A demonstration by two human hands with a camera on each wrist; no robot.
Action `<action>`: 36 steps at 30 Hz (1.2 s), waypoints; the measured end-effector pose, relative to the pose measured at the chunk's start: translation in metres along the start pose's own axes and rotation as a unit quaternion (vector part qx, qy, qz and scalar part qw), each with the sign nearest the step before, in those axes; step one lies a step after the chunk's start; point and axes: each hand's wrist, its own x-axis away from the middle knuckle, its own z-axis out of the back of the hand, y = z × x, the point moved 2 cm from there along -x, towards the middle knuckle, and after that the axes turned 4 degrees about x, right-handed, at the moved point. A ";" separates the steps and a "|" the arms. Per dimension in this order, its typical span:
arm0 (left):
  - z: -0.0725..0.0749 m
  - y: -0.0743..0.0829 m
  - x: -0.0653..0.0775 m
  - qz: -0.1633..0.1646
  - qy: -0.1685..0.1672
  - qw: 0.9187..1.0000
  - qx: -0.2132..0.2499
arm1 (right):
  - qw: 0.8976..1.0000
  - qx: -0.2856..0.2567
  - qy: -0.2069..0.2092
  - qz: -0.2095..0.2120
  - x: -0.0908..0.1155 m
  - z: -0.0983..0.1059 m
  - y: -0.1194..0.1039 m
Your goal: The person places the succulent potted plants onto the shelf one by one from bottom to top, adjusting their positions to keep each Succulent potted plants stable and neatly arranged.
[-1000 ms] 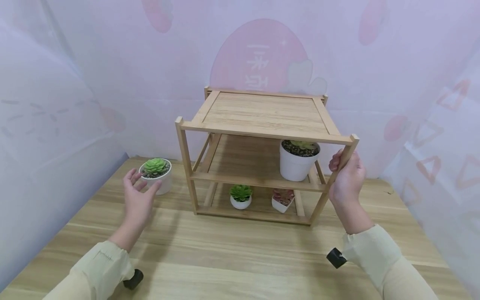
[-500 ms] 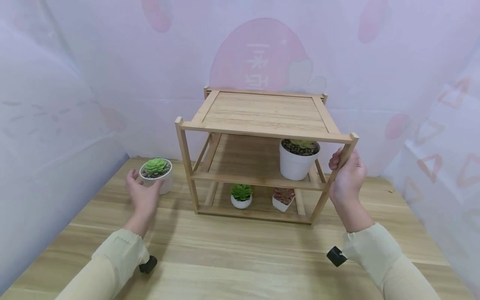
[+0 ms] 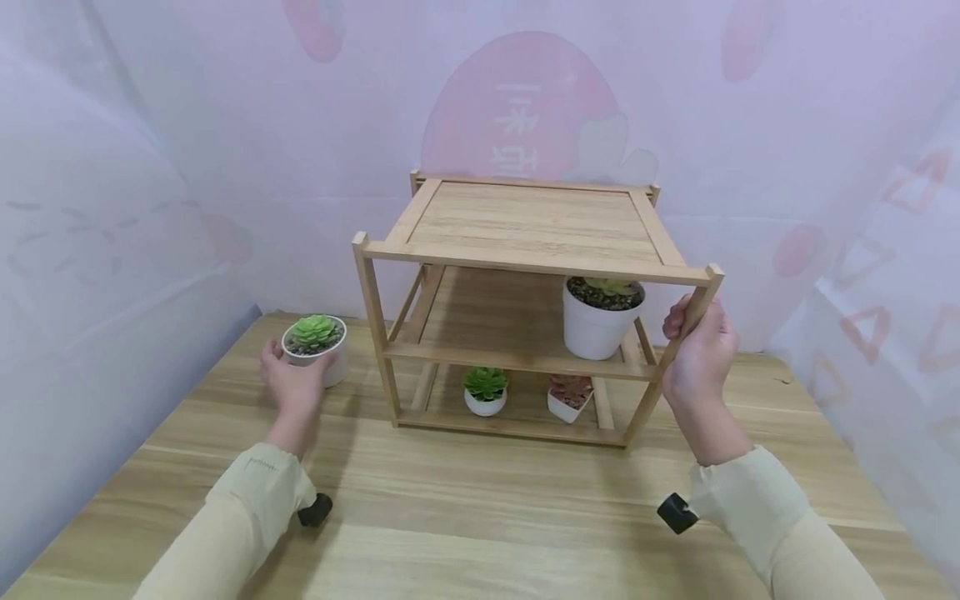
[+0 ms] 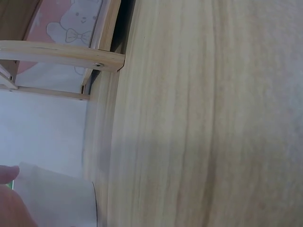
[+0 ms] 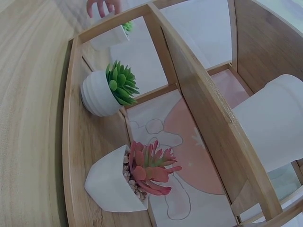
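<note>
A white pot with a light green succulent point(image 3: 315, 333) stands on the table to the left of a wooden three-tier shelf point(image 3: 536, 225). My left hand point(image 3: 296, 383) holds this pot, thumb across its near side and fingers around its left side. In the left wrist view the thumb lies by the rim of the white pot point(image 4: 54, 198). My right hand point(image 3: 701, 358) grips the shelf's front right post, fingers curled round the wood. On the middle tier, close to that post, a large white pot point(image 3: 600, 325) holds a pale green plant partly hidden by the top board.
The bottom tier carries a small round pot with a green succulent point(image 3: 485, 392) and an angular white pot with a red succulent point(image 3: 570, 398). Printed cloth point(image 3: 337, 142) encloses the wood-grain table point(image 3: 480, 508) at the back and sides.
My left hand has moved forward and right, closing from a spread shape around the succulent pot. My right hand stays on the shelf post.
</note>
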 end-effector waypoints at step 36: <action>-0.012 -0.002 -0.008 0.028 0.033 0.999 0.015 | 1.000 0.006 0.000 0.014 0.000 0.000 0.002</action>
